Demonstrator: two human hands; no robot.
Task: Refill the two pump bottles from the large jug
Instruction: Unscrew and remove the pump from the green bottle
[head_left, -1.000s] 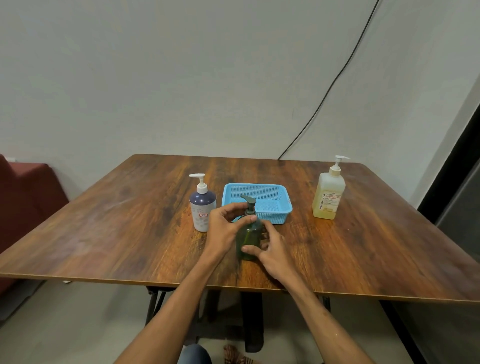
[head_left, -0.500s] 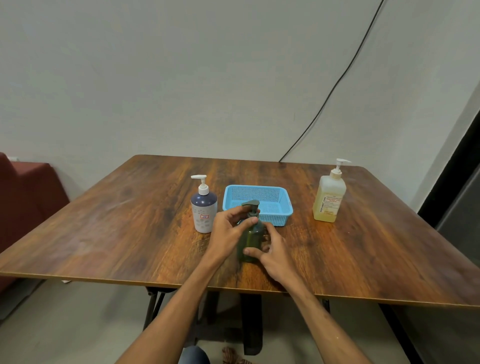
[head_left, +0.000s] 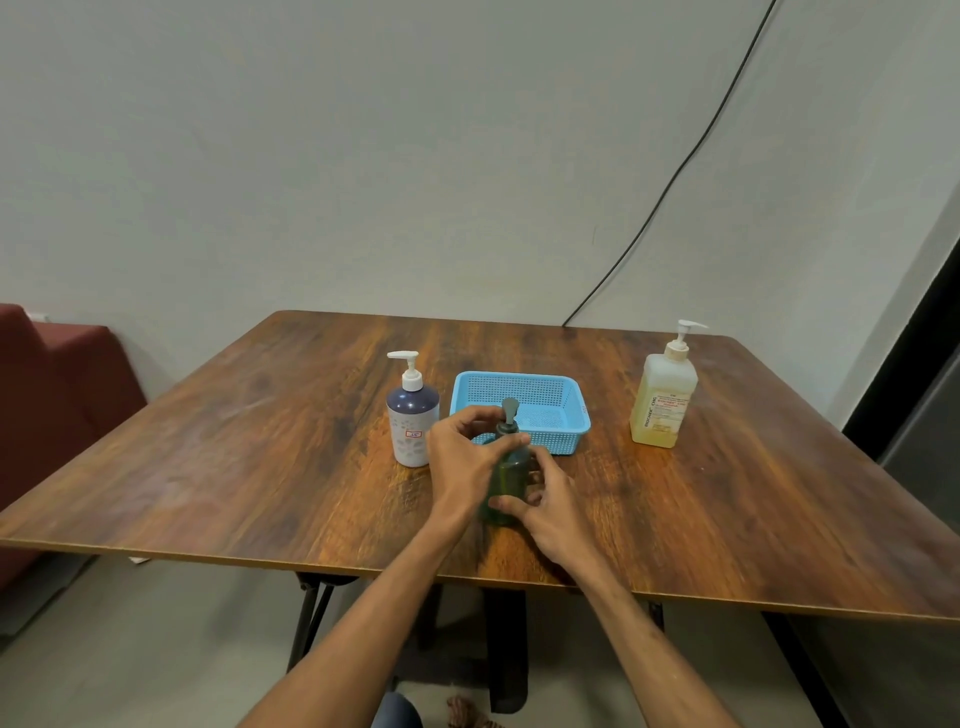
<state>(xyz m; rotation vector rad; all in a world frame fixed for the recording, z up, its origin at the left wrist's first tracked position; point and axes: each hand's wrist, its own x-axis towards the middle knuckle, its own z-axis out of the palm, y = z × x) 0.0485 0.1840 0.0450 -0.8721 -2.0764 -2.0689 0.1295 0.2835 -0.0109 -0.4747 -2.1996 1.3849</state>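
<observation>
A small dark green pump bottle (head_left: 510, 480) stands upright on the wooden table (head_left: 260, 467) near its front edge. My left hand (head_left: 462, 457) grips its neck and pump collar from the left. My right hand (head_left: 550, 499) holds the lower body from the right. To the left stands a white and navy pump bottle (head_left: 413, 415), untouched. At the far right stands a larger bottle of yellow liquid (head_left: 663, 400) with a white pump on top.
A light blue plastic basket (head_left: 569, 400) sits just behind the green bottle. A black cable (head_left: 670, 182) runs down the wall behind the table. A dark red seat (head_left: 57, 374) is at the left, a dark doorway edge at the right.
The green pump head has turned under my left fingers, from pointing left to pointing away. Both hands stay on the bottle in the same place.
</observation>
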